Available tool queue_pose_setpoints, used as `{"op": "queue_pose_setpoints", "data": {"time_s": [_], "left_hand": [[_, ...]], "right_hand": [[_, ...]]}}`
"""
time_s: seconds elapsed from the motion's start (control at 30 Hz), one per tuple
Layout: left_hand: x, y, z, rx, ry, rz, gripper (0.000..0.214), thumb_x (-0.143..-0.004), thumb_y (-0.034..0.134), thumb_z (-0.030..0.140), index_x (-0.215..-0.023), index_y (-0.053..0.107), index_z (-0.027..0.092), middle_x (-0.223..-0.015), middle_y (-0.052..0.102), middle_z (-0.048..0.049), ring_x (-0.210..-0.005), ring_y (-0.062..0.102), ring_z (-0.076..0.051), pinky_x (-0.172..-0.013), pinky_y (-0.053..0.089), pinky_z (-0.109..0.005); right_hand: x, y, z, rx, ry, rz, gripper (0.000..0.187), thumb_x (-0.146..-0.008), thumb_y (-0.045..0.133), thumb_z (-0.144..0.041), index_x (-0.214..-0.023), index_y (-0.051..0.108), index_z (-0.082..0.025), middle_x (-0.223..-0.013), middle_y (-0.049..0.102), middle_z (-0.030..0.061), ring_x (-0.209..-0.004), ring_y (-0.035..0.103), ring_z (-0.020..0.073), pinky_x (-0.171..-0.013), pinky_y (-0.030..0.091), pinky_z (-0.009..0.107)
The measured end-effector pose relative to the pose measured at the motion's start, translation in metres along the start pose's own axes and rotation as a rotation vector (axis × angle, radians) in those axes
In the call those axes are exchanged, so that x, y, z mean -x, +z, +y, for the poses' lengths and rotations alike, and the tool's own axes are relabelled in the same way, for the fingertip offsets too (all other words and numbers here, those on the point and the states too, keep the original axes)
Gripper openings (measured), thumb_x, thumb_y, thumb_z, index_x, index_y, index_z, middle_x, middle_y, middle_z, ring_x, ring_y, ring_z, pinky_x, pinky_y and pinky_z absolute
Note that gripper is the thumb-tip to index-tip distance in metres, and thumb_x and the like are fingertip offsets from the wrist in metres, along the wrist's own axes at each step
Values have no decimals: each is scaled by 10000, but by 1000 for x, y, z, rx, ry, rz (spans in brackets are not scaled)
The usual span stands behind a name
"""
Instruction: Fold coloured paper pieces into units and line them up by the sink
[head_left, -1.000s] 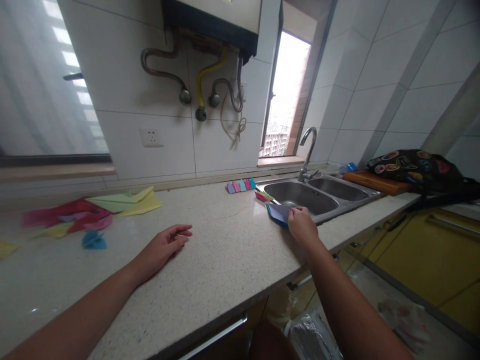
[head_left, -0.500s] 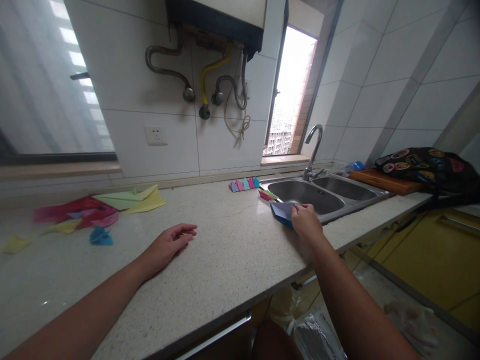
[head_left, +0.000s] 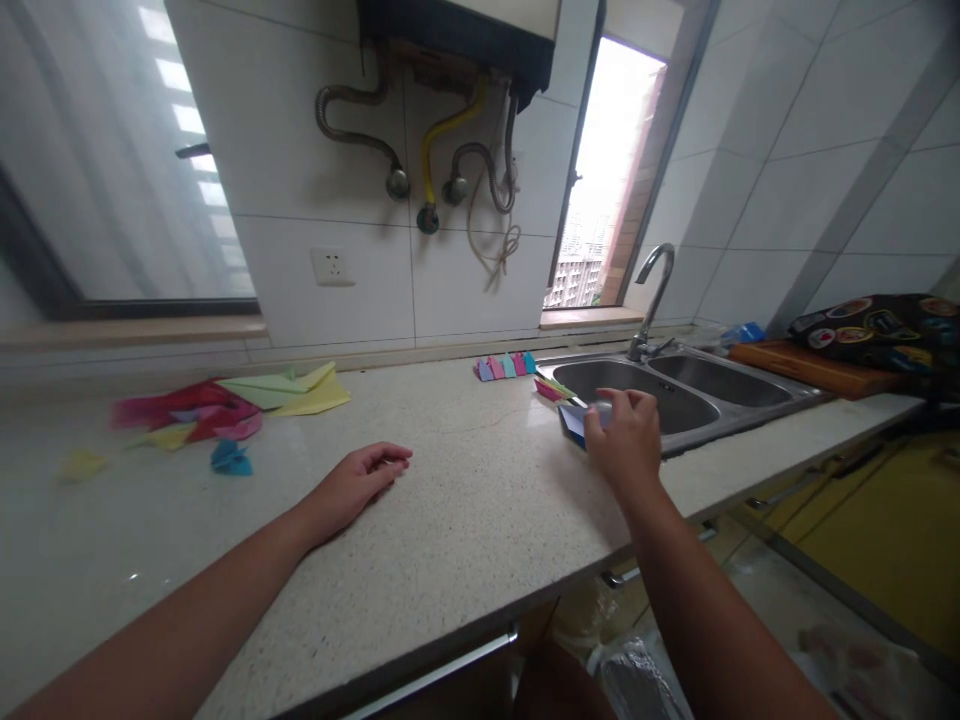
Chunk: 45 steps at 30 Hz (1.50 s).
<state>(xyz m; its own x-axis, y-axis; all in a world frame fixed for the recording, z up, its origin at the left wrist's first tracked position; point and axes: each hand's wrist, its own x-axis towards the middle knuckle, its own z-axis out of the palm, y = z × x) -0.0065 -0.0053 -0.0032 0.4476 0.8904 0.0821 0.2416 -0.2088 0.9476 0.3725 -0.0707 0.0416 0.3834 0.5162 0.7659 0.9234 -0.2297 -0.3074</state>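
My right hand (head_left: 626, 443) reaches to the sink's near left corner, fingers closed on a folded blue paper (head_left: 573, 420) lying at the counter's edge. Most of that paper is hidden behind the hand. My left hand (head_left: 360, 482) rests on the speckled countertop (head_left: 465, 500), palm down, fingers loosely stretched and holding nothing. A pink and green folded paper (head_left: 553, 388) lies just beyond the blue one, beside the sink.
A row of small folded paper pieces (head_left: 507, 366) stands by the wall. Loose coloured sheets (head_left: 247, 400) and a blue crumpled piece (head_left: 230, 458) lie at the left. A double steel sink (head_left: 675, 385) with tap, a wooden board (head_left: 814, 367) and a dark bag (head_left: 885, 330) sit at the right.
The view has shifted left, so everything sits further right in frame. My right hand has closed more over the blue paper. My left hand stays resting on the counter.
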Motion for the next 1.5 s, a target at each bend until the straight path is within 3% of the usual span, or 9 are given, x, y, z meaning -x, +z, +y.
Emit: {"op": "queue_pose_setpoints", "data": {"time_s": [0.1, 0.37, 0.57, 0.73, 0.87, 1.1, 1.27, 1.37, 1.5], "left_hand": [[1, 0, 3, -42, 23, 4, 358, -851, 630, 430, -1110, 672, 187, -830, 634, -16, -628, 471, -116, -578, 332, -242], [1, 1, 4, -157, 140, -24, 246, -875, 593, 321, -1030, 707, 167, -941, 709, -65, -848, 610, -178, -774, 455, -302], [-3, -1, 0, -119, 164, -38, 193, -851, 594, 223, -974, 721, 147, -984, 737, -103, -909, 653, -208, -840, 488, -346], [-3, -4, 1, -185, 156, -62, 166, -850, 583, 217, -905, 731, 164, -887, 741, -80, -825, 649, -190, -760, 486, -318], [0, -3, 5, -245, 181, -76, 177, -860, 581, 236, -920, 731, 165, -899, 736, -78, -841, 642, -195, -777, 477, -319], [4, -1, 10, -284, 197, -93, 220, -899, 560, 313, -941, 737, 190, -934, 734, -55, -880, 640, -201, -819, 465, -319], [7, 1, 13, -311, 146, -82, 243, -895, 555, 361, -927, 731, 196, -901, 732, -52, -869, 647, -220, -803, 473, -331], [9, 2, 16, -331, 143, -83, 242, -891, 557, 369, -919, 731, 204, -910, 736, -53, -878, 647, -226, -812, 469, -336], [10, 3, 21, -354, 145, -84, 246, -880, 564, 388, -898, 740, 216, -921, 739, -52, -896, 647, -237, -829, 463, -346]], "right_hand": [[-3, 4, -43, -156, -182, -70, 293, -895, 504, -310, -1105, 656, -174, -1115, 518, 144, -1036, 541, 290, -892, 443, 410], [1, 29, -180, -394, -634, -620, 201, -915, 491, -285, -987, 661, -207, -1014, 637, 71, -828, 594, 182, -745, 418, 300], [25, 77, -234, -477, -705, -779, 176, -903, 512, -251, -974, 664, -198, -982, 685, 63, -879, 606, 182, -749, 396, 279], [42, 121, -222, -603, -653, -779, 195, -889, 519, -190, -1027, 655, -170, -997, 690, 67, -921, 588, 180, -809, 407, 275], [44, 126, -207, -588, -729, -829, 170, -895, 553, -244, -971, 688, -173, -946, 704, 73, -915, 589, 189, -834, 405, 293], [44, 106, -205, -487, -739, -853, 201, -896, 546, -265, -998, 703, -194, -993, 721, 73, -954, 605, 199, -831, 411, 295], [21, 73, -191, -378, -705, -836, 240, -889, 526, -255, -1062, 686, -213, -1030, 725, 66, -938, 631, 205, -768, 422, 288], [-7, 47, -162, -233, -626, -764, 234, -891, 517, -267, -1049, 682, -215, -1028, 723, 72, -935, 631, 222, -756, 426, 301], [-43, 20, -91, 27, -446, -614, 268, -901, 507, -258, -1114, 660, -206, -1118, 689, 105, -1025, 599, 259, -841, 418, 349]]}}
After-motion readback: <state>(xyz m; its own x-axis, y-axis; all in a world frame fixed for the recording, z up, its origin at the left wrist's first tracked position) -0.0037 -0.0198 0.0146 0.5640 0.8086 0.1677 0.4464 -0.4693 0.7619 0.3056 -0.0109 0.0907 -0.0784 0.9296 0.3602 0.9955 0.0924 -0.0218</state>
